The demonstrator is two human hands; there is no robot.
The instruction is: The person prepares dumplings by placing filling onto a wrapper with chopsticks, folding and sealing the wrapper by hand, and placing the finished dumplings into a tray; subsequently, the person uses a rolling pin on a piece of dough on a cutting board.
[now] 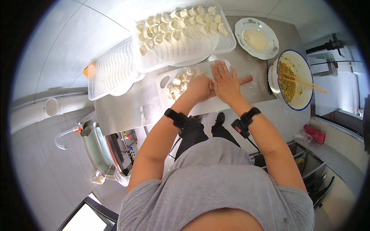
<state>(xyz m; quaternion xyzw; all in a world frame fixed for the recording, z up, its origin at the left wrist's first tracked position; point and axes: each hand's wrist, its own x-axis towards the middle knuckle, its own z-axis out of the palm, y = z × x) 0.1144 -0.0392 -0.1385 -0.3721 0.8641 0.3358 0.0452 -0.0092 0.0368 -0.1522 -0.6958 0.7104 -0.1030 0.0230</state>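
On a white cutting board (189, 106), my right hand (226, 83) lies flat, fingers spread, over a wooden rolling pin (246, 80) whose end sticks out to its right. My left hand (199, 88) is curled beside it at the pin's other side; what its fingers hold is hidden. Small pieces of dough (179, 82) are heaped left of my left hand. Behind the board, a clear plastic tray (185, 62) holds rows of folded dumplings (175, 24). A patterned plate (273, 43) bears flat dough wrappers (255, 39).
At the right edge of the metal table (124, 112) stands a blue-rimmed bowl (273, 80) with filling (286, 83) and chopsticks (315, 86). Another ridged plastic tray (92, 86) is at the back left. A sink (95, 156) lies below left.
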